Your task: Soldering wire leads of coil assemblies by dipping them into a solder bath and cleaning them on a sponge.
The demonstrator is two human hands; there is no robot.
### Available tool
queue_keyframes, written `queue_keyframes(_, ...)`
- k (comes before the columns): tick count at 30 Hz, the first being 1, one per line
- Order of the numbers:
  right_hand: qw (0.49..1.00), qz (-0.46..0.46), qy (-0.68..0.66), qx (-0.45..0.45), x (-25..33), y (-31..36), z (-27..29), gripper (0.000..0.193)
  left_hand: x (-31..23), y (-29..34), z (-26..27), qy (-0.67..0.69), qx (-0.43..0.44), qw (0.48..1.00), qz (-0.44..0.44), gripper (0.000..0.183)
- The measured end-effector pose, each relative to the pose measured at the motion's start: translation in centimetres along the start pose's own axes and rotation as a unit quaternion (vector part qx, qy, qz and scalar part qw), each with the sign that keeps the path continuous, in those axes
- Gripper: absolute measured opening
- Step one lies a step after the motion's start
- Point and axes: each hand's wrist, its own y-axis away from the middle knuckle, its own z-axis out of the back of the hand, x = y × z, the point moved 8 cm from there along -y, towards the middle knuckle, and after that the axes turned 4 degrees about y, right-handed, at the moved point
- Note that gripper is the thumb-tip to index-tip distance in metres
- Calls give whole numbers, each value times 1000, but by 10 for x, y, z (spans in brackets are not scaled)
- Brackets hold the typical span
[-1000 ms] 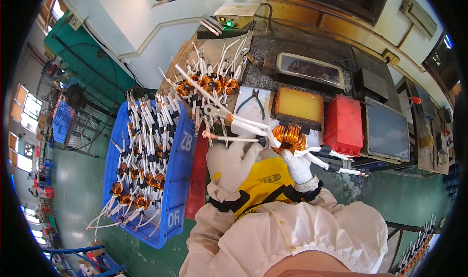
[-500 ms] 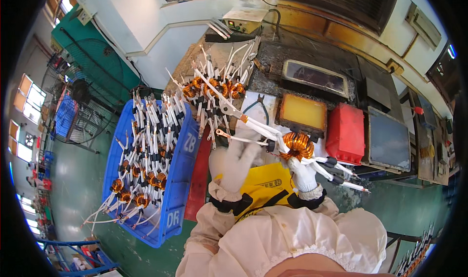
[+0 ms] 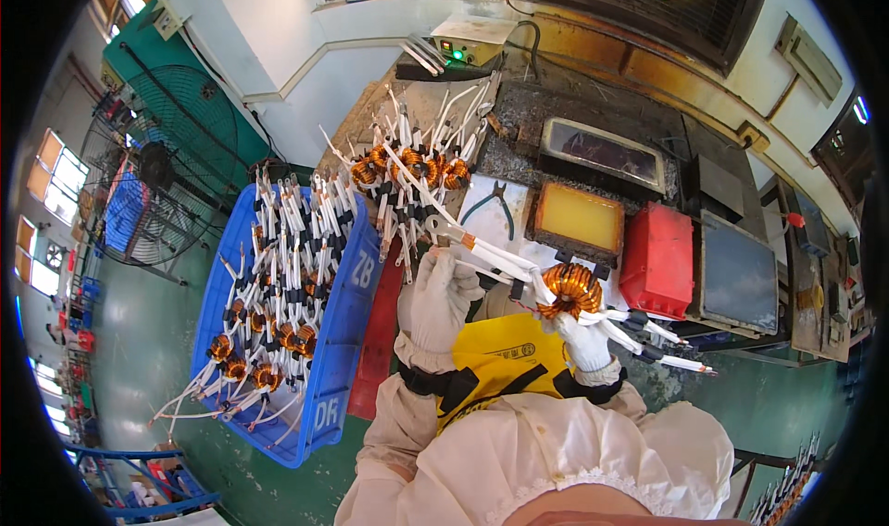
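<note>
The copper coil (image 3: 569,288) is now being held lower and nearer the body than a moment ago, in front of the yellow tray (image 3: 579,219). It is being gripped by the closed fingers of the gloved right hand (image 3: 585,336), while its white leads (image 3: 491,253) are being pinched by the gloved left hand (image 3: 435,294). More coils are being kept in the blue crate (image 3: 338,341) at the left.

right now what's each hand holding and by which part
The right hand holds a copper-wound toroidal coil from below, at its ring. The left hand has its grip on that coil's white sleeved leads, near their far ends.
</note>
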Motion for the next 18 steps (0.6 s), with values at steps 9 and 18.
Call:
queue_keyframes(9,999,12,-46,-2,27,1,10,35,7,-6,28,-66,-8,997,49,25)
queue_keyframes(18,980,-74,-177,48,31,14,22,48,-14,-33,27,-137,-23,990,-2,40)
